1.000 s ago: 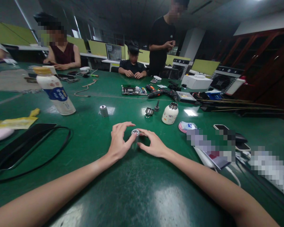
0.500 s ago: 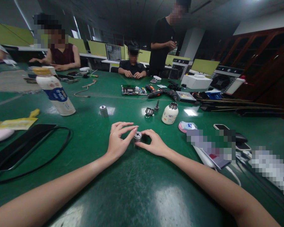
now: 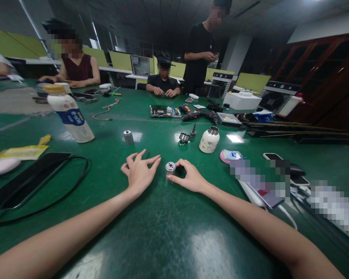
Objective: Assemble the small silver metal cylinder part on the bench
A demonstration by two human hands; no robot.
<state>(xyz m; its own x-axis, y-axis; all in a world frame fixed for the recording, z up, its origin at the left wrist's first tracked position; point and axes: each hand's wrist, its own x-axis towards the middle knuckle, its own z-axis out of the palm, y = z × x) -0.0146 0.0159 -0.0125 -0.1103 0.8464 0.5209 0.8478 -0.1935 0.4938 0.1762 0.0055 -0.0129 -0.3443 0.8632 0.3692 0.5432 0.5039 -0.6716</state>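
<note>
A small silver metal cylinder (image 3: 170, 169) with holes in its top stands upright on the green table (image 3: 163, 232). My right hand (image 3: 190, 176) grips it from the right between thumb and fingers. To its left, my left hand (image 3: 141, 172) is open, fingers spread, apart from the cylinder. A second, similar grey cylinder (image 3: 128, 137) stands farther back, beyond my left hand. Behind my right hand sit a cream flask (image 3: 209, 140) without its lid, a small metal cup-shaped piece (image 3: 184, 137) with a ring, and a dark pointed part (image 3: 193, 131).
A drink bottle (image 3: 71, 116), a black tablet (image 3: 26, 180) and a looping cable lie left. A circuit board (image 3: 165, 111), power drills (image 3: 199, 114) and a white box (image 3: 242, 100) are farther back. Phones (image 3: 272, 157) and a pouch (image 3: 232, 155) lie right. Several people are across the table.
My left hand has drawn back leftward from the cylinder and its fingers have spread. My right hand stays in place on the cylinder.
</note>
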